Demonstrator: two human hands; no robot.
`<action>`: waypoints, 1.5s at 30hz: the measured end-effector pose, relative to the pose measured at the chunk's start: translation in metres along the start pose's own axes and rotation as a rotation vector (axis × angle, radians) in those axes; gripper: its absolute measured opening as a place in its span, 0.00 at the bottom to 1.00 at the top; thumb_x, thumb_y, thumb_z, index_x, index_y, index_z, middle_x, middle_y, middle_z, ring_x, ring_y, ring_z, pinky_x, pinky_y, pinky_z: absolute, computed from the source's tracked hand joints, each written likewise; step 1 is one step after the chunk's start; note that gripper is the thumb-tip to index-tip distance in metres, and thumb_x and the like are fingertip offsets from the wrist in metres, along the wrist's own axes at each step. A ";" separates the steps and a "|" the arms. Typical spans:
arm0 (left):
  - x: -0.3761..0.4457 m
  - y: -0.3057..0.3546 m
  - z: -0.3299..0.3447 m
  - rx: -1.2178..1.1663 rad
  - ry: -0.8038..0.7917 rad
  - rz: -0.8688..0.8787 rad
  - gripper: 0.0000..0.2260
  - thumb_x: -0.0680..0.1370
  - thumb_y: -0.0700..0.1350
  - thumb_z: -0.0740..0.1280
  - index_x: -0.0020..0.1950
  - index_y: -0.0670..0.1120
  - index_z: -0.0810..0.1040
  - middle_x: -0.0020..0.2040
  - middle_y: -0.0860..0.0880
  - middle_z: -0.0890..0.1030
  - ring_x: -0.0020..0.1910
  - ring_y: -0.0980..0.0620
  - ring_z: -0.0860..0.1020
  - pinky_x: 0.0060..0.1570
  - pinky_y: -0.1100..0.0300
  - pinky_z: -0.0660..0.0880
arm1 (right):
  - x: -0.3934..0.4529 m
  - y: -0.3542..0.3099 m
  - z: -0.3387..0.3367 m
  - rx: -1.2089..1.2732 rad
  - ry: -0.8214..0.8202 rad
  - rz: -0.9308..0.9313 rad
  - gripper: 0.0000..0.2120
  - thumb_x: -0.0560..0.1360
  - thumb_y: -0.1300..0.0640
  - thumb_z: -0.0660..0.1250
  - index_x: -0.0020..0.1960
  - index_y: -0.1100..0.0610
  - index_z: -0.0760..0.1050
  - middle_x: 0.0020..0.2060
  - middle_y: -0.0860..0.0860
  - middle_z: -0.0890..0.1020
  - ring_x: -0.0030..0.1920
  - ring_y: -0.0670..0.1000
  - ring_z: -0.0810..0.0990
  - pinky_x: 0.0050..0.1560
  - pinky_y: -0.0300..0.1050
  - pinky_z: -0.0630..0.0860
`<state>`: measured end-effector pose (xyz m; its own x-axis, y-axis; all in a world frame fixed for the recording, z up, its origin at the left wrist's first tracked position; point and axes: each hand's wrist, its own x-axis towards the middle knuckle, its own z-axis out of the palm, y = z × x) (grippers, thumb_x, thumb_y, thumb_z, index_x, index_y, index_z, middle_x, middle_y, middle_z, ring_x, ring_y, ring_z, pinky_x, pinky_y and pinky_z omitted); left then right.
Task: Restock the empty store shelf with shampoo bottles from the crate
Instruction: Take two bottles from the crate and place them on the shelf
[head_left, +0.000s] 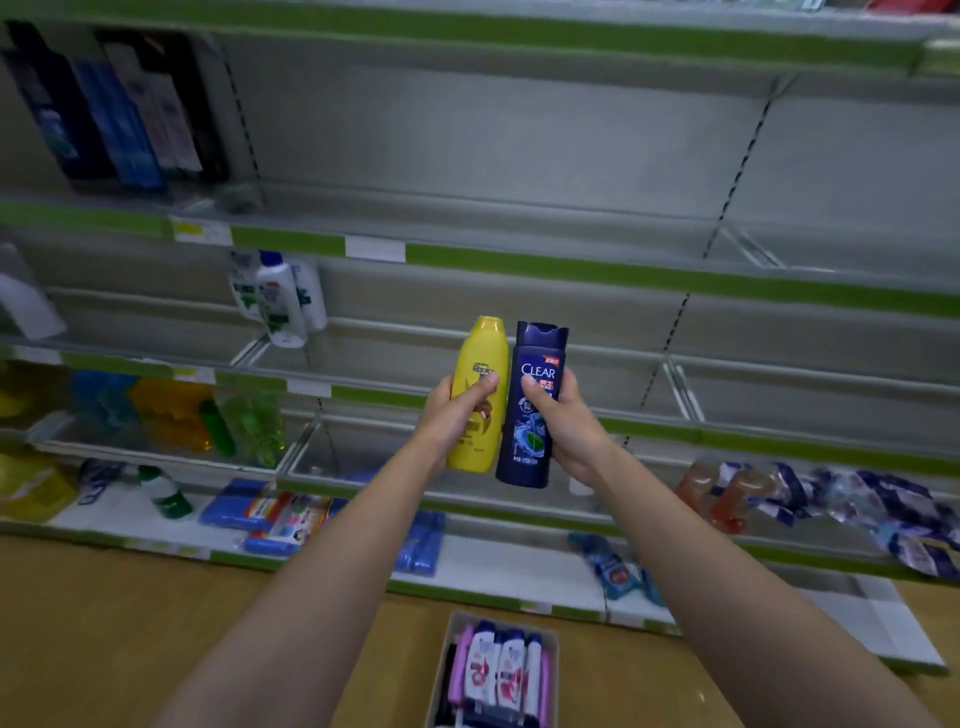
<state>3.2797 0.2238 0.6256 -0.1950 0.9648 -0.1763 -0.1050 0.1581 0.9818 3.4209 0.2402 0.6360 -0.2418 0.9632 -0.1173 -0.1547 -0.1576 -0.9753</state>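
My left hand (457, 413) grips a yellow shampoo bottle (483, 358), held upright. Beside it, my right hand (566, 421) grips a dark blue shampoo bottle (535, 358) labelled CLEAR, also upright. Both bottles are raised side by side in front of the bare middle shelf (519, 364) with its green edge strip. On the floor below stands the grey crate (551, 644), holding several white, pink and dark bottles.
White shampoo bottles (280, 299) stand at the left end of the middle shelf. Dark and blue bottles (114, 109) fill the upper left shelf. Lower shelves hold green and yellow bottles (208, 421), blue packs (421, 540) and refill pouches (852, 504). The floor (104, 623) is wood.
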 end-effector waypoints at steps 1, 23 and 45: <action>0.004 0.010 0.003 -0.007 -0.005 0.015 0.14 0.74 0.53 0.70 0.56 0.49 0.75 0.50 0.45 0.82 0.49 0.45 0.81 0.53 0.48 0.78 | 0.006 -0.010 -0.001 -0.004 0.000 -0.014 0.17 0.79 0.57 0.62 0.65 0.53 0.61 0.53 0.54 0.78 0.49 0.53 0.79 0.52 0.53 0.78; 0.078 0.131 -0.011 -0.017 0.015 0.221 0.18 0.75 0.51 0.69 0.61 0.45 0.74 0.53 0.45 0.81 0.47 0.48 0.81 0.42 0.56 0.78 | 0.111 -0.109 0.033 -0.090 -0.126 -0.184 0.19 0.79 0.53 0.62 0.66 0.59 0.65 0.58 0.59 0.80 0.54 0.57 0.81 0.55 0.55 0.79; 0.290 0.217 -0.083 0.091 -0.010 0.273 0.21 0.74 0.50 0.71 0.63 0.45 0.70 0.54 0.45 0.79 0.52 0.43 0.78 0.55 0.50 0.75 | 0.301 -0.168 0.100 -0.209 0.133 -0.313 0.20 0.74 0.58 0.69 0.58 0.55 0.60 0.47 0.52 0.76 0.47 0.54 0.77 0.52 0.54 0.76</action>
<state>3.1191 0.5209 0.7820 -0.1946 0.9762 0.0960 0.0384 -0.0902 0.9952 3.2782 0.5347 0.7831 -0.0861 0.9796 0.1814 0.0002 0.1821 -0.9833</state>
